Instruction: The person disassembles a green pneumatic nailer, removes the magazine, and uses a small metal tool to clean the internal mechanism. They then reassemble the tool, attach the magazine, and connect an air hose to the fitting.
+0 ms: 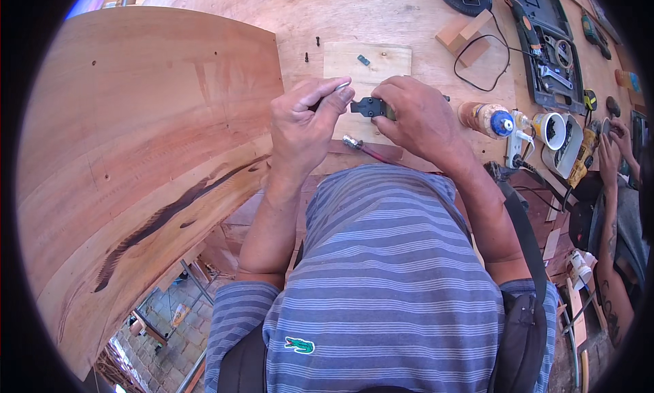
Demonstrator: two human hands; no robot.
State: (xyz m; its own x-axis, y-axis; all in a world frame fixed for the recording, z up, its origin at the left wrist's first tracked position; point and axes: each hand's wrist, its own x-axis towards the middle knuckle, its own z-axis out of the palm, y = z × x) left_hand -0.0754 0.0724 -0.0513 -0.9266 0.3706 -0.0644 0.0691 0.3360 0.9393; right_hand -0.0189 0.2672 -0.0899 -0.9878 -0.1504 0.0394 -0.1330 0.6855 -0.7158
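My left hand point(303, 124) is closed in a pinch on a thin, shiny metal piece point(343, 86), possibly a hex key; most of it is hidden by the fingers. Beside it, my right hand point(429, 120) grips a flat black metal part point(368, 107) with small round screw heads or holes on its face. The part's right side disappears under my fingers. Both hands are over a pale wooden board point(334, 63). On that board lies a small grey-green piece point(363, 60). Nearer my body rests a tool with a metal head point(351, 142) and dark red handle.
Two small black screws point(317, 41) lie beyond my left hand. A large curved wooden panel point(157, 100) stands at left. At right are wood blocks point(464, 37), a blue-capped bottle point(501, 122), a white cup point(550, 131), a toolbox point(555, 59), and another person's hands point(613, 144).
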